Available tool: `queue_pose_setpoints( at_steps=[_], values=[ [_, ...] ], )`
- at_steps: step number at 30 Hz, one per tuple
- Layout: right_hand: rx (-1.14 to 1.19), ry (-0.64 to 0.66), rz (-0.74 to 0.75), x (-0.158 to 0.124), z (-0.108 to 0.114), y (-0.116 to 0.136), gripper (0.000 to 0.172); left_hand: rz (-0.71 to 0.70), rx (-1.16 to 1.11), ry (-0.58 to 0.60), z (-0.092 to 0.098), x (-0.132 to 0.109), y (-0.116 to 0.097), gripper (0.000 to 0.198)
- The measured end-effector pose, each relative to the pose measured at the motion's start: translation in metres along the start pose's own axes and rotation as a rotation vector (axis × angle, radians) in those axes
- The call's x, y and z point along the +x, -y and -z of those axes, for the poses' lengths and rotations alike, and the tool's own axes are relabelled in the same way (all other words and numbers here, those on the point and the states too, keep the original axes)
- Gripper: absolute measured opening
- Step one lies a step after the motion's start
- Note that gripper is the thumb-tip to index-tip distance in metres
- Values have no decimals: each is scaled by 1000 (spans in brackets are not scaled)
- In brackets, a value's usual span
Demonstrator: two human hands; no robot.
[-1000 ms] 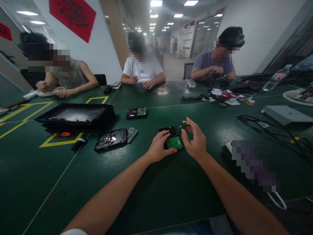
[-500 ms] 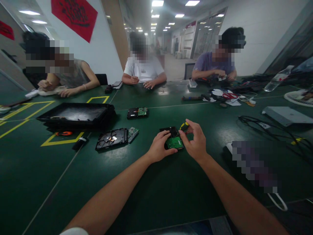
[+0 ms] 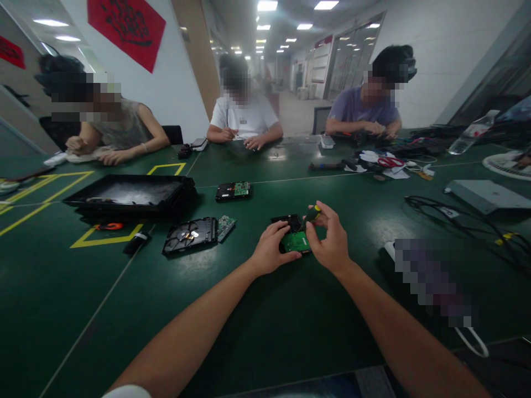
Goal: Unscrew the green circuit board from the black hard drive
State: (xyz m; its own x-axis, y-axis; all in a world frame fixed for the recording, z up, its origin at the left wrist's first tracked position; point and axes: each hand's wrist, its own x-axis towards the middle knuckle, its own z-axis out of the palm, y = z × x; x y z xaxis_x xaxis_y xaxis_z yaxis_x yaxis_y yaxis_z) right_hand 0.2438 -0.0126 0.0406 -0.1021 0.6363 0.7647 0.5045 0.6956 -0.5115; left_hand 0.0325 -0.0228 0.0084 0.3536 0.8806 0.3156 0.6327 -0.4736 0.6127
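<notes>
A black hard drive with a green circuit board [image 3: 296, 242] lies on the green table in front of me. My left hand [image 3: 271, 249] grips it from the left, thumb along its near edge and fingers over its far left part. Between the thumb and fingers of my right hand [image 3: 331, 237] is a small green and yellow screwdriver [image 3: 312, 214], tilted over the drive's right side. The screwdriver's tip is too small to make out. Left of the drive lie a loose circuit board [image 3: 226, 228] and an opened black drive casing [image 3: 189, 236].
Black trays [image 3: 133, 194] are stacked at the left, and another drive [image 3: 233, 190] lies farther back. Cables [image 3: 440, 213], a grey box [image 3: 487, 194] and a blurred pouch [image 3: 431, 276] are on the right. Three people sit across the table.
The screwdriver has turned in my right hand, showing more of its green side. My left hand and the drive have stayed in place.
</notes>
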Motion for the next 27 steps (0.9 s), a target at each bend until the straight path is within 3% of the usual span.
queue_pose_setpoints(
  at_steps=[6,10,27],
  values=[
    [-41,-2,20,2,1,1,60,-16,1,-5,-3,0,5,84],
    [17,35,-4,1,-1,1,67,-8,14,-6,-4,0,7,86],
    [2,10,-14,-1,-3,-3,64,-4,-5,-13,-1,0,1,82]
  ],
)
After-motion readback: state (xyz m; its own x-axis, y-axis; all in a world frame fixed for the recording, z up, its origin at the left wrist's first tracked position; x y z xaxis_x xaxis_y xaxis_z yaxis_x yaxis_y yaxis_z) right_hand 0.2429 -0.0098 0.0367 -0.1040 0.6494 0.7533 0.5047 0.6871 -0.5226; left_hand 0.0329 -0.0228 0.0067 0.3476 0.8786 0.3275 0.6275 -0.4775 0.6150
